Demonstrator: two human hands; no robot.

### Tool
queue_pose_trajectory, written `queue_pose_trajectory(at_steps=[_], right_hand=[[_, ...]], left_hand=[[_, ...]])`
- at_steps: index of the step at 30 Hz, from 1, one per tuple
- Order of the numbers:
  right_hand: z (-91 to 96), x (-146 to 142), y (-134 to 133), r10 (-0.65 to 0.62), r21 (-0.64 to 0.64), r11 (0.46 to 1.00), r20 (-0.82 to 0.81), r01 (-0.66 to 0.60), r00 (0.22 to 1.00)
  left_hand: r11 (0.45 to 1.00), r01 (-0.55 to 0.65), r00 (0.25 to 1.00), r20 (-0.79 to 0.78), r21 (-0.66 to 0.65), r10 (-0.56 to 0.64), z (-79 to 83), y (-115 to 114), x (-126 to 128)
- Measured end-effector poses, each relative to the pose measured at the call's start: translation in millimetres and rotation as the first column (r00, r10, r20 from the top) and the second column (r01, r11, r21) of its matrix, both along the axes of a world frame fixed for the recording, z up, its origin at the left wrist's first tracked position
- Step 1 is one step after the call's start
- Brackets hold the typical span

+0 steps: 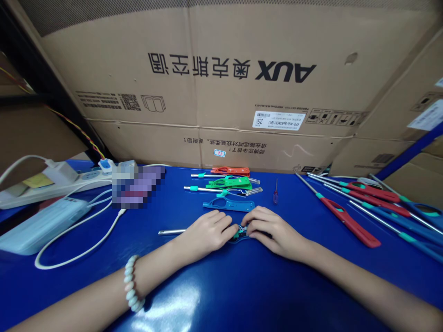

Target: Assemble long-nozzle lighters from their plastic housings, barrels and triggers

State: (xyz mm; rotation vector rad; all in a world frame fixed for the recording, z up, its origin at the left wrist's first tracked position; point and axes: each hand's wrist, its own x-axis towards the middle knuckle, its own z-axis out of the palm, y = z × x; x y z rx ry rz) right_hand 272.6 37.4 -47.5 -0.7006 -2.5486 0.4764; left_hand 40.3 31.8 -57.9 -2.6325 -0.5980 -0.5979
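An opened blue long-neck lighter (244, 238) lies on the table between my hands, its metal tube (169, 232) pointing left. Green parts and thin white wires show inside its handle. My left hand (209, 230) is closed over the handle's left part, thumb and forefinger at the inner parts. From the other side my right hand (277, 230) grips the handle's right end, with bent fingers near the wires. My fingers hide much of the handle. Just beyond lies a loose blue handle shell (230, 204).
Farther back lie a green handle shell (230, 184), an orange-red shell (230, 171) and lighter innards with metal tubes. A small screwdriver (276, 193) lies right of them. Several assembled lighters, one red (351, 221), are at right. A power bank (44, 226) and cables occupy the left.
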Motion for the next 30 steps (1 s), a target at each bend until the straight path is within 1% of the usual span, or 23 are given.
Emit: queue_pose_trajectory(at_steps=[2,5,8,14,20,22,24,26,28,30], right_hand=[[3.3,0.2,-3.5,0.006,0.114,0.993,0.08,-0.015,0.997],[8.3,-0.9,-8.5,0.016,0.197,0.979,0.149,-0.046,0.989],[11.8,-2.4,-11.6,0.02,0.223,0.973,0.174,-0.059,0.985],[12.2,-4.2,-15.1,0.015,0.251,0.965,0.232,-0.075,0.973],[8.3,-3.8,-17.2,-0.013,0.289,0.955,0.248,-0.062,0.969],[7.7,-3.3,-16.9,-0.014,0.291,0.955,0.259,-0.064,0.966],[7.5,-3.0,-16.5,-0.016,0.292,0.954,0.261,-0.063,0.965],[7.5,-3.1,-16.2,-0.018,0.298,0.953,0.254,-0.06,0.967],[7.4,-3.7,-16.1,-0.021,0.311,0.948,0.252,-0.061,0.968],[7.0,-4.4,-16.4,-0.029,0.335,0.94,0.259,-0.061,0.965]], left_hand=[[1.0,0.003,1.0,0.006,-0.031,-0.002,-0.2,0.2,-1.4],[0.998,0.009,1.0,0.004,-0.066,-0.009,-0.6,0.2,-4.4],[0.994,0.004,1.0,-0.014,-0.107,-0.006,-0.3,0.2,-6.7],[0.967,0.006,1.0,-0.018,-0.256,-0.011,7.0,-1.1,-5.8],[0.946,-0.006,1.0,-0.027,-0.324,-0.003,15.7,-4.5,-6.8],[0.912,0.013,1.0,0.016,-0.41,-0.007,17.5,-3.0,-9.9],[0.852,0.052,0.994,0.113,-0.52,0.009,18.4,0.2,-13.7],[0.797,0.092,0.973,0.223,-0.597,0.055,18.6,4.1,-17.3],[0.776,0.11,0.949,0.299,-0.621,0.105,18.5,7.5,-19.9],[0.781,0.11,0.938,0.324,-0.615,0.122,19.0,9.4,-21.6]])
